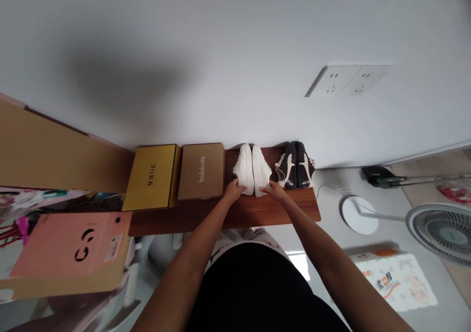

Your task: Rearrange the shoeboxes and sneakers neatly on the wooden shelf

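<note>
A pair of white shoes stands side by side on a narrow brown wooden shelf [253, 216] against the wall. My left hand [234, 190] grips the heel end of the left white shoe [244, 167]. At the heel end of the right white shoe [260, 167], my right hand [274, 191] has its fingers closed on it. The two shoes touch or nearly touch along their sides. To their right sits a pair of dark brown shoes [290, 165] with cream trim and laces. On the left is a brown balabala box [202, 171].
A yellow MMOK box [150, 177] stands beside the brown box. Farther left are a pink box [73, 243] and a large tan panel [55, 145]. Wall sockets [349, 80] are above. A fan [447, 234] and a tissue pack [399, 280] occupy the right floor.
</note>
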The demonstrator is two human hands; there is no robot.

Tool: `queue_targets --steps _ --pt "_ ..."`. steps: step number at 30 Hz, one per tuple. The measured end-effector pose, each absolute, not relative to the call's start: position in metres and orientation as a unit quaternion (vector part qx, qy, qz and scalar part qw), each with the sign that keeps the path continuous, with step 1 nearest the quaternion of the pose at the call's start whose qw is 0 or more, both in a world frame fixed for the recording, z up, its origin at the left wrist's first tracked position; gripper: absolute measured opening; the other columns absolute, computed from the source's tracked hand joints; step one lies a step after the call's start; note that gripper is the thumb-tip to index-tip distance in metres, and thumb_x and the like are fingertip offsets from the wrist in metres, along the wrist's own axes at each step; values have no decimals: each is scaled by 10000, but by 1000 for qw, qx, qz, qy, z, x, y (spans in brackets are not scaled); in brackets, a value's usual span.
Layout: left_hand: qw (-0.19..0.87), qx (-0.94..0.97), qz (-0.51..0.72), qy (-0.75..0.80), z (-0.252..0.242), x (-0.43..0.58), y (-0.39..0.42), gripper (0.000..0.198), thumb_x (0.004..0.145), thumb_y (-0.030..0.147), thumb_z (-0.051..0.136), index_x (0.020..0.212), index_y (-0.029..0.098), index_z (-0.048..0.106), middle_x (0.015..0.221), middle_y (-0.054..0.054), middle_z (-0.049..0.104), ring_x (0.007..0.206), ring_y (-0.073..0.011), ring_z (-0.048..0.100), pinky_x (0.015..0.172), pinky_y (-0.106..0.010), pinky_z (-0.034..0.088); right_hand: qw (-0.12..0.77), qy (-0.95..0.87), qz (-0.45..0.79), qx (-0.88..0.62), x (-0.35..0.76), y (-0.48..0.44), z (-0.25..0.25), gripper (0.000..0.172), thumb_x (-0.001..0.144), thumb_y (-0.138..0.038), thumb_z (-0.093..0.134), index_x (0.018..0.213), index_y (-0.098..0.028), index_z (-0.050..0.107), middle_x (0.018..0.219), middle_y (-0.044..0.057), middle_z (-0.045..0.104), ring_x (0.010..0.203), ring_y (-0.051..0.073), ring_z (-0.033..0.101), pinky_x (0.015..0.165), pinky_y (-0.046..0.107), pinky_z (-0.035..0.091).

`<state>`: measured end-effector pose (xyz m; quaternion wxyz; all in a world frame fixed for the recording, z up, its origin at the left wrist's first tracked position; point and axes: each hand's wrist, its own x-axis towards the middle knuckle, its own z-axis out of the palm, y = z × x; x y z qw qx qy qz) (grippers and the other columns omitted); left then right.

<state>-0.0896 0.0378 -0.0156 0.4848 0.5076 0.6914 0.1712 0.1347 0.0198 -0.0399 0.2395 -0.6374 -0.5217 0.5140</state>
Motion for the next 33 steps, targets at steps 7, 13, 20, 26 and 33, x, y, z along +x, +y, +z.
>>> queue_targets --steps 7,13,20,26,33 --pt "402 625 108 660 14 -85 46 189 808 271 672 972 182 640 954 -48 704 911 -212 653 819 -277 474 185 -595 436 -649 137 32 -8 321 819 -502 664 896 -190 671 822 11 719 821 185 668 737 257 513" --pt "341 657 11 672 24 -67 38 220 876 249 604 1089 192 612 1124 -135 677 1105 -284 634 929 -334 453 19 -692 274 -667 120 33 15 303 885 -515 625 840 -216 620 906 66 730 884 217 681 706 248 437" --pt "326 655 43 680 19 -55 26 214 872 121 559 1071 153 630 1165 -186 639 1145 -319 617 996 -379 436 -87 -742 227 -625 100 29 22 243 962 -412 552 1023 -186 621 1138 144 709 1024 254 684 780 276 458" --pt "325 631 34 704 12 -51 22 217 891 121 537 1079 168 635 1166 -161 638 1193 -289 578 1010 -357 435 -114 -743 225 -620 90 30 14 222 975 -338 527 1070 -160 619 1151 180 693 1020 265 692 816 310 491" --pt "328 616 57 714 9 -47 24 205 911 115 494 1042 162 645 1133 -160 649 1170 -289 586 1004 -359 436 -125 -740 233 -618 81 34 1 201 976 -283 514 1086 -153 620 1130 185 694 1023 255 689 847 305 507"
